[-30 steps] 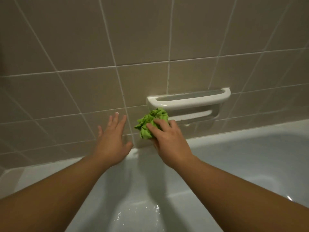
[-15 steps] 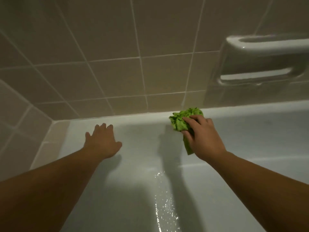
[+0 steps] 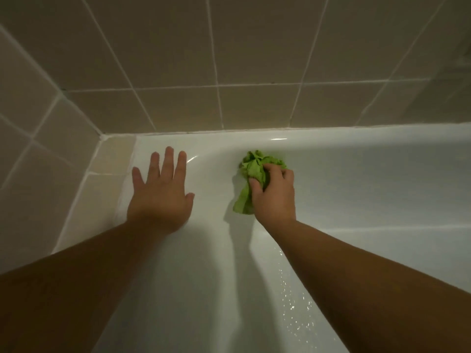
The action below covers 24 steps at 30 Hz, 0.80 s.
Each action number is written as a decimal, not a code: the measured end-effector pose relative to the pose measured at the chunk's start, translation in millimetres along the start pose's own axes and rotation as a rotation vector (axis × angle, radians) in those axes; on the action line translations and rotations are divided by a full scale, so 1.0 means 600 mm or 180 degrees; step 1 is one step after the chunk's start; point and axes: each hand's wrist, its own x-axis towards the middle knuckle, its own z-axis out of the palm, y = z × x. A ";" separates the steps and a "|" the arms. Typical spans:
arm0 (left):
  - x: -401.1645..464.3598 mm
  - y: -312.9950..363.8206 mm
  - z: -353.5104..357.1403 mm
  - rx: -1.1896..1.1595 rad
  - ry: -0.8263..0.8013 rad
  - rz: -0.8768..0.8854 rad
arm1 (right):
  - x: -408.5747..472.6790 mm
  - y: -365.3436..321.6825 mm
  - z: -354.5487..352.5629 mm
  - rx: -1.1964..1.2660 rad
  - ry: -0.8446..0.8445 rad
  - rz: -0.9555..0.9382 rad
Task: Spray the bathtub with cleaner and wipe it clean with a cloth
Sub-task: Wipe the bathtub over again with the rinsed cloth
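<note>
Bathtub: white, glossy, seen from above at its corner end. The inner wall slopes down from a flat rim that meets the tiling along a pale sealed joint. A short highlight shows on the rim above the cloth. A trail of water droplets glistens on the lower slope beside the right forearm.

Wall tiles: beige, square, with light grout lines. Two walls meet in a corner at upper left, where the tub's corner fits in. The light is dim, and the upper right fades into shadow.

Left hand: laid flat, palm down, on the tub's surface close to the corner. Fingers straight and slightly spread, thumb out to the side. It holds nothing.

Right hand: fingers and thumb curled round the cloth, pressing it against the tub's inner wall just below the rim.

Cloth: bright green, crumpled. One bunch sticks out above the fingers and a loose tail hangs below the thumb, lying against the white surface. It sits well apart from the left hand.

Both forearms are bare and cast shadows down the slope.
</note>
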 end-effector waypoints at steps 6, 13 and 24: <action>0.048 -0.002 -0.004 -0.0078 0.0201 0.0223 | 0.019 -0.021 0.055 0.0762 0.0544 0.0436; 0.082 0.003 -0.011 -0.0171 0.0337 0.0505 | 0.026 0.046 0.070 0.0967 0.0561 -0.0173; 0.123 0.014 -0.019 -0.0677 0.0741 0.1496 | 0.041 0.032 0.090 0.1462 0.0687 0.0034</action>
